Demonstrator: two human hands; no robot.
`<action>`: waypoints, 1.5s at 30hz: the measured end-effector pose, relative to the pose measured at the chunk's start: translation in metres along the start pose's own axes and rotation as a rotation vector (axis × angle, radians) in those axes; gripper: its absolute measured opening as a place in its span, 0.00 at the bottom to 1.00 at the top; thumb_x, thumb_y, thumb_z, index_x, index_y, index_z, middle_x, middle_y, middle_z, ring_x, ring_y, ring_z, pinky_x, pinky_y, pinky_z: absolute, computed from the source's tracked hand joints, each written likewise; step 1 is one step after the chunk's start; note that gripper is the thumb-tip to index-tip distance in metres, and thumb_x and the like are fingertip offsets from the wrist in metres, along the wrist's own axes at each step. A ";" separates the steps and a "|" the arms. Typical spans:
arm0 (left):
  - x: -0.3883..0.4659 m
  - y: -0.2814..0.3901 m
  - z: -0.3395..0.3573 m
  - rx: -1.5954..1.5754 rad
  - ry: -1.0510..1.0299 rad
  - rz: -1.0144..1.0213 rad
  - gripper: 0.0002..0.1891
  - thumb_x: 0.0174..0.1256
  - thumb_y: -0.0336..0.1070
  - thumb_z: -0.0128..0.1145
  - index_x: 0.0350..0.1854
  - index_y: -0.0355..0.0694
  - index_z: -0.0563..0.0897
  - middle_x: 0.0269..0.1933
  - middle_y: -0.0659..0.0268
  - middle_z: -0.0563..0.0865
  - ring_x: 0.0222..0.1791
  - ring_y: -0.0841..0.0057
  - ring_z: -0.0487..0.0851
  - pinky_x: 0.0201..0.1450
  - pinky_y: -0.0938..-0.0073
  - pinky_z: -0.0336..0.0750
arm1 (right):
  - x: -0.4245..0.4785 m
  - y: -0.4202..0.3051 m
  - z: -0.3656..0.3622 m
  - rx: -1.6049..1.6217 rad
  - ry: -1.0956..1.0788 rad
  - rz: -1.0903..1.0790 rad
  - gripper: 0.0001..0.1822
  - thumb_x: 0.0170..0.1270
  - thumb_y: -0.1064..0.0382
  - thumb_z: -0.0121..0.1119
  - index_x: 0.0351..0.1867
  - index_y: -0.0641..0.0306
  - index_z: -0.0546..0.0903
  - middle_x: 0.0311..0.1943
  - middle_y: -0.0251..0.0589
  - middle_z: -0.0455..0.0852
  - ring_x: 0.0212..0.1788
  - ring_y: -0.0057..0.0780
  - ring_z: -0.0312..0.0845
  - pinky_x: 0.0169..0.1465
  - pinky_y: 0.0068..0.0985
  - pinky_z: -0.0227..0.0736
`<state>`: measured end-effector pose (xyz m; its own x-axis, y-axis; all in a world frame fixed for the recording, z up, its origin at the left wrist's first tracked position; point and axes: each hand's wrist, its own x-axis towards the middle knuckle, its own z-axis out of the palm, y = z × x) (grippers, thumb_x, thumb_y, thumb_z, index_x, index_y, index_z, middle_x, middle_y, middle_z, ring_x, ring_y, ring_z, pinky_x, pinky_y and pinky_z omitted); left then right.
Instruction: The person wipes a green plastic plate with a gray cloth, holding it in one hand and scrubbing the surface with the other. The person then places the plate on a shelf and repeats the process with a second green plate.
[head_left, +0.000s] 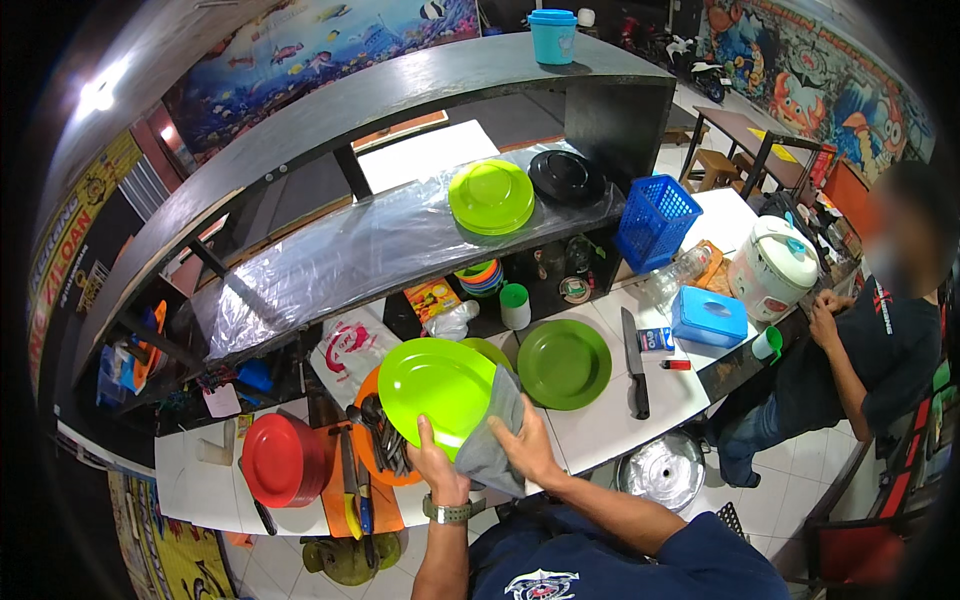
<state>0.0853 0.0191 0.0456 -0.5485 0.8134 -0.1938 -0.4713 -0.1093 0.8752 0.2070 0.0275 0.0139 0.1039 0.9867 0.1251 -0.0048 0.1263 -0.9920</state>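
Observation:
A bright lime-green plate (431, 386) is held up over the counter, tilted toward me. My left hand (436, 469) grips its near edge, thumb on the upper face. At the plate's right edge, my right hand (525, 446) presses a grey cloth (491, 435) against it. Behind the held plate a second green plate (491, 351) shows only in part. A darker green plate (564, 365) lies on the tiles to the right. Left of my hands, an orange plate (367, 450) bears several spoons and forks (388, 442), partly hidden by the lime plate.
A stack of red plates (279, 461) stands left, beside knives (349, 480) on an orange board (330, 442). A large knife (634, 360) lies right, near a blue box (709, 315). Lime plates (491, 195) and black plates (568, 176) sit on the shelf. A person (870, 352) stands at right.

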 end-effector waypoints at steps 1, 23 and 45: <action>-0.002 -0.003 0.000 -0.008 0.002 0.011 0.18 0.75 0.36 0.48 0.59 0.29 0.72 0.52 0.58 0.81 0.45 0.72 0.81 0.48 0.70 0.76 | 0.008 0.001 -0.005 -0.052 -0.038 0.014 0.25 0.65 0.61 0.61 0.57 0.77 0.69 0.44 0.61 0.83 0.49 0.37 0.79 0.55 0.33 0.72; 0.012 -0.002 -0.012 0.100 -0.053 0.155 0.13 0.74 0.31 0.50 0.54 0.27 0.74 0.48 0.61 0.82 0.43 0.75 0.80 0.46 0.72 0.75 | 0.020 0.006 -0.003 0.029 -0.096 0.044 0.19 0.67 0.59 0.60 0.52 0.72 0.75 0.44 0.52 0.83 0.48 0.36 0.79 0.55 0.33 0.71; 0.008 -0.010 -0.047 0.159 -0.753 -0.474 0.16 0.69 0.37 0.58 0.50 0.28 0.80 0.43 0.63 0.86 0.39 0.79 0.83 0.40 0.77 0.77 | 0.054 -0.022 -0.047 0.552 -0.721 0.493 0.13 0.71 0.61 0.55 0.48 0.68 0.82 0.42 0.33 0.85 0.39 0.17 0.80 0.41 0.17 0.77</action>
<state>0.0533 -0.0005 0.0142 0.3030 0.9177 -0.2571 -0.4007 0.3674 0.8393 0.2595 0.0732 0.0415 -0.6535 0.7453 -0.1319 -0.3596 -0.4591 -0.8124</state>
